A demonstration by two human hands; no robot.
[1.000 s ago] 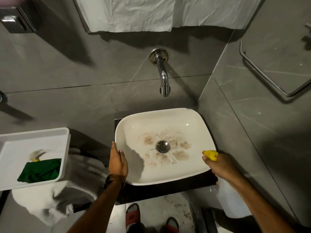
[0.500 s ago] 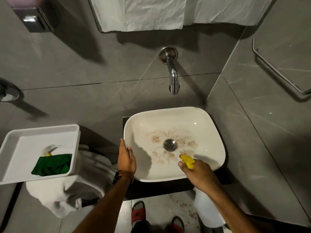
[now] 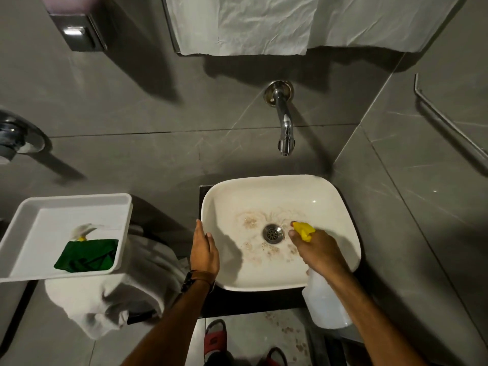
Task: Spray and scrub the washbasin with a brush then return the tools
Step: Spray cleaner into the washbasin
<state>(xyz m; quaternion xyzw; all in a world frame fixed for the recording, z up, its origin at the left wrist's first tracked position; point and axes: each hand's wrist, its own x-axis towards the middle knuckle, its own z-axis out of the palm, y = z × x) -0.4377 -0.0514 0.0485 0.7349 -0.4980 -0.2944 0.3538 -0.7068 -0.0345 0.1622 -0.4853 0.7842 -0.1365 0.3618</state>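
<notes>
A white washbasin (image 3: 327,196) with brown stains around its metal drain (image 3: 273,233) sits on a dark counter. My right hand (image 3: 317,249) grips a white spray bottle (image 3: 327,305) with a yellow nozzle (image 3: 304,230), held over the bowl just right of the drain and pointing left. My left hand (image 3: 203,250) lies flat on the basin's left rim, fingers together, holding nothing. A white tray (image 3: 39,207) at the left holds a green cloth (image 3: 87,256) and a pale brush (image 3: 84,230) partly hidden under it.
A chrome tap (image 3: 284,122) juts from the grey tiled wall above the basin. A white towel (image 3: 111,294) is heaped under the tray. A soap dispenser (image 3: 76,30) hangs at upper left, a metal rail (image 3: 449,122) on the right wall. Red sandals (image 3: 215,339) below.
My right hand has carried the spray bottle from the basin's right edge in over the bowl, close to the drain. My left hand has stayed on the left rim.
</notes>
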